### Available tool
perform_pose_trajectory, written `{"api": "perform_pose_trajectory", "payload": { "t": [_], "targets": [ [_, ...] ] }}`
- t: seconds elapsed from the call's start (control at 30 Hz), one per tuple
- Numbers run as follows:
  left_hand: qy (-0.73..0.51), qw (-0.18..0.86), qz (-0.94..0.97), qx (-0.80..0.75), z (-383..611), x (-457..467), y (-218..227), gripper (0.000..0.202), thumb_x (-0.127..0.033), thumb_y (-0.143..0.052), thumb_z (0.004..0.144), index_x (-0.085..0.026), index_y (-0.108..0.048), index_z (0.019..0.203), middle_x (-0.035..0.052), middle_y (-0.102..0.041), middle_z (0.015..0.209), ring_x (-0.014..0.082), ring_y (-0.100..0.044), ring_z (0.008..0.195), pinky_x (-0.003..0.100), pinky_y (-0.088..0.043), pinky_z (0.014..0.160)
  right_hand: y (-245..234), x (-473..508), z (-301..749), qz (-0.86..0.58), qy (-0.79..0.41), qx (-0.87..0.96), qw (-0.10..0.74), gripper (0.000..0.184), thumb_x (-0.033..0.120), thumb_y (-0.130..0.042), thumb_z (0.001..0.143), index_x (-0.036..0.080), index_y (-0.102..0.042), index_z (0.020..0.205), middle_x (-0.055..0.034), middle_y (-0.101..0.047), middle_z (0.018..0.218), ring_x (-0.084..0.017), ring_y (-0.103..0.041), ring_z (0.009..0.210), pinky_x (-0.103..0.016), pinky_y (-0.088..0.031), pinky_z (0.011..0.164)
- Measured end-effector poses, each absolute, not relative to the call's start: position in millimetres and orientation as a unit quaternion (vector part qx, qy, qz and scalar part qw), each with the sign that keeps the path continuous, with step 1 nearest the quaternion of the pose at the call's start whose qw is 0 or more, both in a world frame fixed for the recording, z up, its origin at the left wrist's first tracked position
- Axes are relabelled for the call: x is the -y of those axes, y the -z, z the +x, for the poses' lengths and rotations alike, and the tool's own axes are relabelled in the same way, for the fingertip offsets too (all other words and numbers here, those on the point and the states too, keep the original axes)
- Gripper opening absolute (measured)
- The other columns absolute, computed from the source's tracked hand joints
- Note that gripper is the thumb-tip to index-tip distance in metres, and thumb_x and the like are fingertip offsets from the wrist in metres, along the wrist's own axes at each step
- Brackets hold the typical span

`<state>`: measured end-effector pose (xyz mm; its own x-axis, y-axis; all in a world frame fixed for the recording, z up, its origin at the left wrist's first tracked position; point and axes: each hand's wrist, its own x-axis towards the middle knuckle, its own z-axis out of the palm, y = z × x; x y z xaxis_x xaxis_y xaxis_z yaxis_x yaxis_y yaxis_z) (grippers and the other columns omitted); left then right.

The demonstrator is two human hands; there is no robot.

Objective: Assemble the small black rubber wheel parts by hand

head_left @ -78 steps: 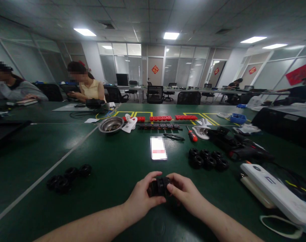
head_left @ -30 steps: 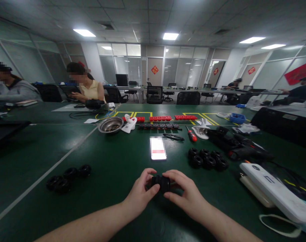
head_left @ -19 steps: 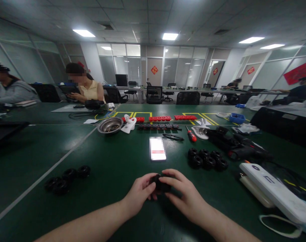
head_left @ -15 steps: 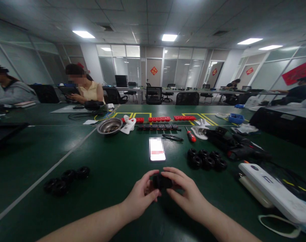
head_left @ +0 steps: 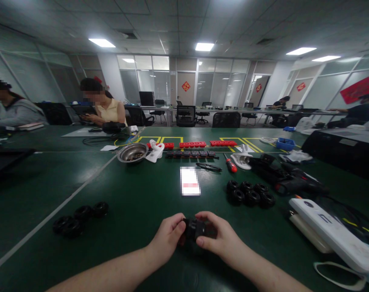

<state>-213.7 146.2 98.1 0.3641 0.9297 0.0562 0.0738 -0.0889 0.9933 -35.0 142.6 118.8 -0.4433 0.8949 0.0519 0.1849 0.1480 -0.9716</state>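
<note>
Head camera: I see a black part (head_left: 193, 230) raised between both hands above the green table (head_left: 132, 190), its finer shape too dark to tell. The left hand (head_left: 167, 234) pinches its nine-o'clock side, thumb on top; the right hand (head_left: 219, 239) curls thumb and fingers, slightly parted, around its three-o'clock side. From there, a bright phone (head_left: 190, 181) lies at twelve, six black tyres (head_left: 248, 196) at two, four black wheels (head_left: 83, 213) towards nine, and a metal bowl (head_left: 123, 154) farther off at eleven.
</note>
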Motion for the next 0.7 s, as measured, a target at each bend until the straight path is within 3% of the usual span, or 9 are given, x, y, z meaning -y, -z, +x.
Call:
{"api": "perform_pose_trajectory", "payload": {
  "t": [0.13, 0.27, 0.4, 0.47, 0.6, 0.7],
  "targets": [
    [-0.397, 0.508, 0.641, -0.417, -213.4, -142.6, -102.6, 0.046, -0.059, -0.036, 0.076, -0.015, -0.048, 0.07, -0.0028, -0.042, 0.057, 0.0103, -0.042, 0.051, 0.02, -0.033, 0.046, -121.8, -144.3, -32.6, -0.406, -0.509, 0.696, 0.303, 0.034, 0.031, -0.068, 0.064, 0.016, -0.054, 0.091, -0.0005, -0.058, 0.074, -0.014, -0.054, 0.065, -0.024, -0.043, 0.057],
    [-0.407, 0.519, 0.608, -0.442, -210.6, -142.1, -99.1, 0.038, -0.051, -0.038, 0.08, -0.018, -0.046, 0.097, -0.0047, -0.046, 0.058, 0.008, -0.043, 0.043, 0.017, -0.031, 0.039, -128.9, -141.9, -33.4, -0.42, -0.427, 0.745, 0.294, 0.04, 0.017, -0.069, 0.061, 0.019, -0.054, 0.099, -0.0018, -0.056, 0.083, -0.016, -0.054, 0.072, -0.026, -0.046, 0.061],
    [-0.39, 0.565, 0.573, -0.447, -209.9, -145.4, -93.4, 0.045, -0.056, -0.029, 0.081, -0.015, -0.048, 0.088, -0.0041, -0.049, 0.05, 0.005, -0.035, 0.03, 0.015, -0.021, 0.03, -133.2, -138.9, -35.4, -0.386, -0.383, 0.776, 0.321, 0.043, 0.006, -0.063, 0.063, 0.023, -0.054, 0.102, -0.0024, -0.051, 0.096, -0.016, -0.052, 0.083, -0.025, -0.048, 0.067],
    [-0.4, 0.585, 0.569, -0.417, -210.2, -145.7, -93.1, 0.05, -0.058, -0.03, 0.079, -0.013, -0.048, 0.093, -0.0019, -0.051, 0.053, 0.0059, -0.041, 0.034, 0.016, -0.024, 0.033, -132.8, -139.3, -35.0, -0.382, -0.386, 0.771, 0.332, 0.044, 0.003, -0.06, 0.064, 0.024, -0.053, 0.102, -0.0022, -0.05, 0.097, -0.015, -0.051, 0.085, -0.025, -0.048, 0.068],
    [-0.406, 0.624, 0.566, -0.354, -209.1, -142.6, -96.2, 0.06, -0.05, -0.056, 0.07, -0.017, -0.033, 0.115, 0.0014, -0.056, 0.072, 0.0097, -0.053, 0.049, 0.019, -0.035, 0.043, -127.9, -144.4, -30.9, -0.401, -0.383, 0.749, 0.363, 0.045, 0.004, -0.057, 0.065, 0.024, -0.052, 0.106, -0.0029, -0.049, 0.098, -0.015, -0.053, 0.082, -0.026, -0.048, 0.066],
    [-0.388, 0.619, 0.576, -0.367, -207.1, -139.9, -98.2, 0.054, -0.046, -0.053, 0.074, -0.017, -0.031, 0.114, 0.0006, -0.055, 0.069, 0.0097, -0.053, 0.048, 0.019, -0.036, 0.044, -124.7, -147.0, -28.2, -0.394, -0.4, 0.738, 0.375, 0.049, 0.009, -0.058, 0.069, 0.025, -0.047, 0.113, -0.0051, -0.045, 0.108, -0.014, -0.055, 0.08, -0.025, -0.049, 0.063]
  ]
}}
